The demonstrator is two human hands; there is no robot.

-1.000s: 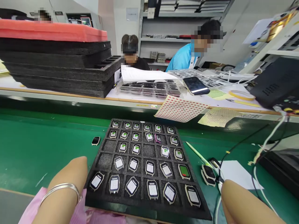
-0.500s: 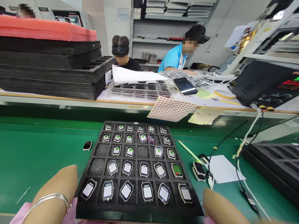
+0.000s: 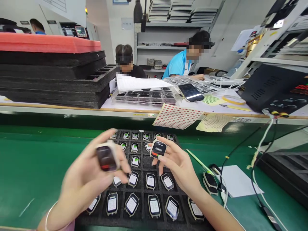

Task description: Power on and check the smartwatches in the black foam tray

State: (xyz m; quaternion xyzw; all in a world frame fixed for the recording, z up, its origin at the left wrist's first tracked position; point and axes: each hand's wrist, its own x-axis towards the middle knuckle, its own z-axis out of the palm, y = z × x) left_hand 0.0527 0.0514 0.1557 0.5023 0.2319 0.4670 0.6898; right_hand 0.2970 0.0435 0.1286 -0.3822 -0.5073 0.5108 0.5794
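Observation:
My left hand [image 3: 83, 175] is raised over the left side of a black foam tray [image 3: 142, 158]. Its fingers are closed round a strapless smartwatch body [image 3: 106, 158], blurred, with a dark screen and a red patch low on it. To the right, my right hand [image 3: 180, 168] pinches a second watch body [image 3: 158, 149] by its edges; its lit screen has a red and green strip at the bottom. Below both hands, tray compartments hold several more watches with white or green screens, such as one watch [image 3: 154, 205] in the front row. My hands hide part of the tray.
Right of the tray lie two stacked watches [image 3: 210, 183], a green pen [image 3: 198, 161], white paper [image 3: 240, 181] and cables [image 3: 255, 166]. A raised shelf behind carries stacked foam trays [image 3: 50, 80], a phone [image 3: 190, 92] and a power supply [image 3: 274, 89]. Two people sit beyond it.
Both hands have come up from the lower edge to over the tray, each now with a watch in it. The spot where a watch lay left of the tray is now behind my left hand.

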